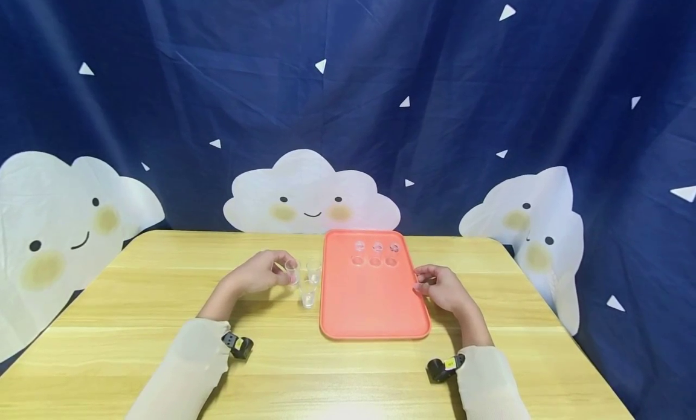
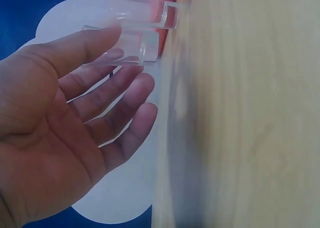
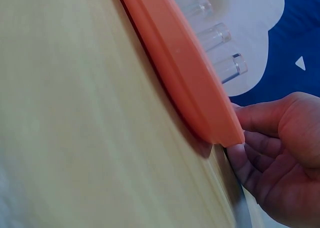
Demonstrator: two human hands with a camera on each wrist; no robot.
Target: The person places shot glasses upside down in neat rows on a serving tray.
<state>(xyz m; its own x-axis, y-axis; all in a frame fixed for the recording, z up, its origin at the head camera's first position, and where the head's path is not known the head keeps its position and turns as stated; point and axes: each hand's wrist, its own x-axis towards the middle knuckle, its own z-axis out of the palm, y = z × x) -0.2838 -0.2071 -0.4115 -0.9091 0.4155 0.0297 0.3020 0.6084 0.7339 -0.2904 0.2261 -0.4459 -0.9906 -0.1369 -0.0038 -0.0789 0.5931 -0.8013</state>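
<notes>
On the wooden table, a salmon-pink tray lies flat with three small clear glasses standing in a row near its far edge. Just left of the tray stand three more clear shot glasses, close together. The left hand reaches the leftmost of these; the left wrist view shows its fingers straight and relaxed, spread beside the glass, not closed round it. The right hand rests at the tray's right edge, its fingertips touching the rim, fingers loosely bent, gripping nothing firmly.
</notes>
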